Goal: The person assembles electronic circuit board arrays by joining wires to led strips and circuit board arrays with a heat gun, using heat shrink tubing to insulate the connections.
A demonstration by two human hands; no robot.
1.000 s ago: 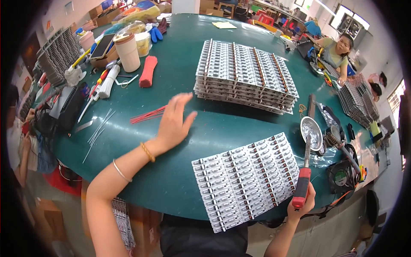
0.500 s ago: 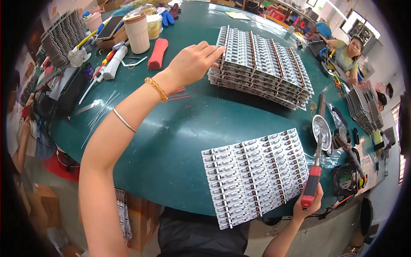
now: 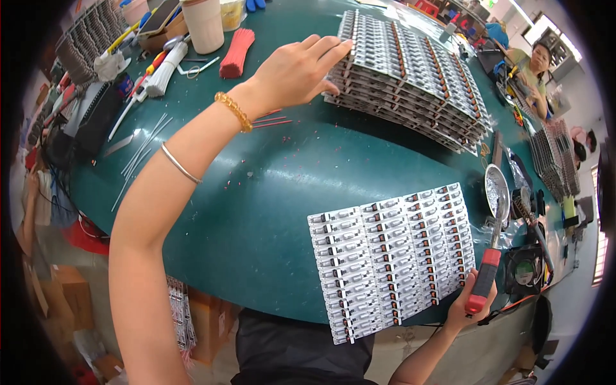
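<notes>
My left hand [image 3: 301, 69] reaches out over the table, its fingers bent at the near left edge of a tall stack of light module panels [image 3: 410, 70]. The thumb hangs below the top panel, apart from the fingers. My right hand [image 3: 463, 307] is around the red and black handle of a soldering iron [image 3: 486, 282]. Its metal shaft extends forward across a round metal dish [image 3: 496, 192]. A single white module panel [image 3: 393, 263] lies tilted at the front edge of the table, its right side next to my right hand. Part of the right hand is hidden behind the handle.
Red wire bundle [image 3: 237, 54], white wire bundle [image 3: 168, 70] and white cup [image 3: 203, 27] stand back left. Loose grey wires [image 3: 142, 149] lie left. A small fan [image 3: 525, 271] sits far right. A person [image 3: 534, 70] sits across the table.
The view has shifted, so most things sit a little differently in the picture. My left hand is still at the stack's edge, its thumb now more spread. My right hand stays at the soldering iron.
</notes>
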